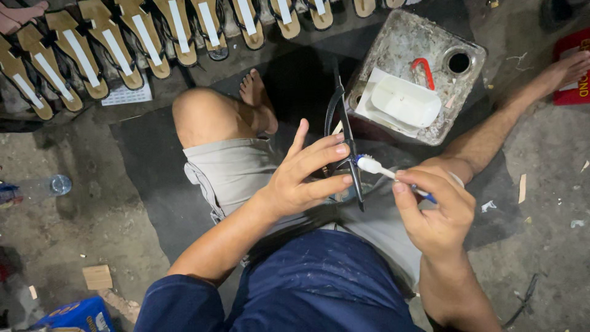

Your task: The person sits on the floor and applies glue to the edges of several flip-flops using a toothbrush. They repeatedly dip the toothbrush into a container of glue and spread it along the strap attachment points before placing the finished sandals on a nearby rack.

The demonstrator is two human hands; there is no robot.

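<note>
We sit on a dark mat point(153, 184), looking down over our lap. Our left hand point(304, 178) pinches a thin black sandal strap point(344, 132) between thumb and fingertips; the strap runs up and away from the grip toward a grimy metal can point(430, 46), its lower end just below our fingers. Our right hand point(436, 212) is closed around a toothbrush point(384, 171), white head pointing left, bristles touching the strap right beside the left fingertips. The blue handle end peeks out under our right fingers. A white tray point(405, 99) rests on the can, a red loop point(423, 69) beside it. A row of tan sandal soles point(141, 34) with white strips lies along the far edge. A plastic bottle point(43, 186) lies well apart, at left.
</note>
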